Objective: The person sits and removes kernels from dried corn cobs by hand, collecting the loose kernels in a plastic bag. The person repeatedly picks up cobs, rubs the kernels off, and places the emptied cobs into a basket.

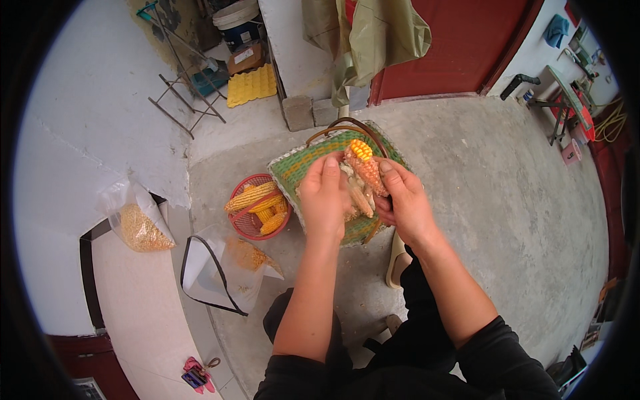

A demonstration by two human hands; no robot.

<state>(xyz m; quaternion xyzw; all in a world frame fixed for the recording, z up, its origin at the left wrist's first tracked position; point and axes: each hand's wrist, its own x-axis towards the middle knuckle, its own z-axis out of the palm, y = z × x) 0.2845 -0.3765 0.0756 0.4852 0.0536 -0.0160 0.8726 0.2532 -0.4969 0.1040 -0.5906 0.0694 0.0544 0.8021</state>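
Observation:
My right hand (403,192) grips a mostly bare corn cob (367,172), with a patch of yellow kernels at its upper end. Close to the cob's left side is my left hand (324,192), slightly blurred; whether it holds anything does not show. Beneath both hands is a green and yellow woven basket (295,167) with brown handles, holding stripped cobs (361,201) and pale husk-like bits. A red plastic basket (234,231) with several ears of yellow corn (250,196) stands left of the woven one.
A clear plastic bag of kernels (140,230) rests on the ledge at left. On the floor, a transparent bag with a black strap (225,280) holds some kernels. A metal frame (187,90) leans by the back wall. A phone (194,378) lies on the ledge at lower left.

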